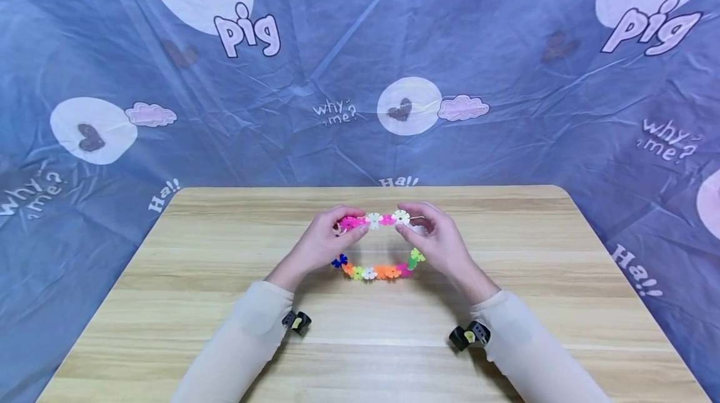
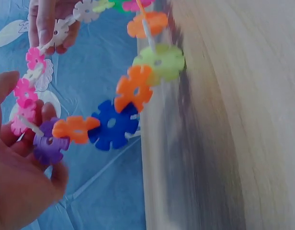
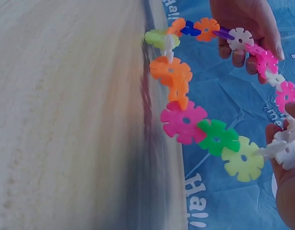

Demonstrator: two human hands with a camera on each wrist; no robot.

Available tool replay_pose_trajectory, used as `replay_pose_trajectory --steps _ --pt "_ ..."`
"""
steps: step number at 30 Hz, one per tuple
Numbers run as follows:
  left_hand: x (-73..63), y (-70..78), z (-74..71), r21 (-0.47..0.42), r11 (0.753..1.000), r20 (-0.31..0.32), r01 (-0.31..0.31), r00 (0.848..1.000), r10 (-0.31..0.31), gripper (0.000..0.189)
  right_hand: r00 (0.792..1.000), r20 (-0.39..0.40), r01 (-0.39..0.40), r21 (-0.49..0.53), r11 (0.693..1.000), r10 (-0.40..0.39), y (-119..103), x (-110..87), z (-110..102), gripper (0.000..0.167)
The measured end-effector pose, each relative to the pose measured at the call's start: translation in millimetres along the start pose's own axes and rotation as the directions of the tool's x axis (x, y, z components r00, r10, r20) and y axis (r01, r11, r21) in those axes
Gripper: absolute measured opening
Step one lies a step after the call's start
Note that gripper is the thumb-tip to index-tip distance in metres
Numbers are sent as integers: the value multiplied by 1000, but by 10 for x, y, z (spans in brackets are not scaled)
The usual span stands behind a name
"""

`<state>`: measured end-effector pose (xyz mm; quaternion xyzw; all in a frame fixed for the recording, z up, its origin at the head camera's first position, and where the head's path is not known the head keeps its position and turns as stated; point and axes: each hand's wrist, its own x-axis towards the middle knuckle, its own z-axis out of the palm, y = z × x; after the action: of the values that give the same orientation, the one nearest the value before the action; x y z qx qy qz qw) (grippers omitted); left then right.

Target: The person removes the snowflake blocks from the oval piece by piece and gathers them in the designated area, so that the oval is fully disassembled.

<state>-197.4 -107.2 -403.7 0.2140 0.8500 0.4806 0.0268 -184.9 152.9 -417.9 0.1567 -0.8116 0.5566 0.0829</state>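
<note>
A loop of flower-shaped plastic interlocking discs (image 1: 369, 273) hangs between my two hands, its lower side near the tabletop. My left hand (image 1: 326, 235) grips the far side of the loop at its left, around pink discs (image 1: 350, 223). Close to that palm, a purple disc (image 2: 51, 141) and a blue disc (image 2: 113, 125) show in the left wrist view. My right hand (image 1: 437, 235) pinches a white disc (image 1: 400, 217) at the right. Past its fingers, in the right wrist view, come a pale yellow disc (image 3: 243, 159), a green disc (image 3: 218, 137) and a pink disc (image 3: 184, 122).
The wood-grain table (image 1: 185, 303) has rounded far corners. A blue printed cloth (image 1: 315, 34) hangs behind it and along both sides. A small black camera is strapped to each wrist, the left camera (image 1: 297, 322) and the right camera (image 1: 469, 335).
</note>
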Motion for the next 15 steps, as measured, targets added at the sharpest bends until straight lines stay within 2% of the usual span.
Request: replay_pose_trajectory --steps 5,11,15 --pt "-27 17 4 12 1000 -24 -24 999 25 43 996 73 -53 -41 998 56 -15 6 -24 47" --pt "-42 8 6 34 998 -18 -45 999 46 42 982 163 -83 -63 995 92 -5 -6 -56 55" --pt "-44 0 15 31 996 -17 -89 996 89 41 974 211 -73 -49 996 82 -5 -9 -53 49"
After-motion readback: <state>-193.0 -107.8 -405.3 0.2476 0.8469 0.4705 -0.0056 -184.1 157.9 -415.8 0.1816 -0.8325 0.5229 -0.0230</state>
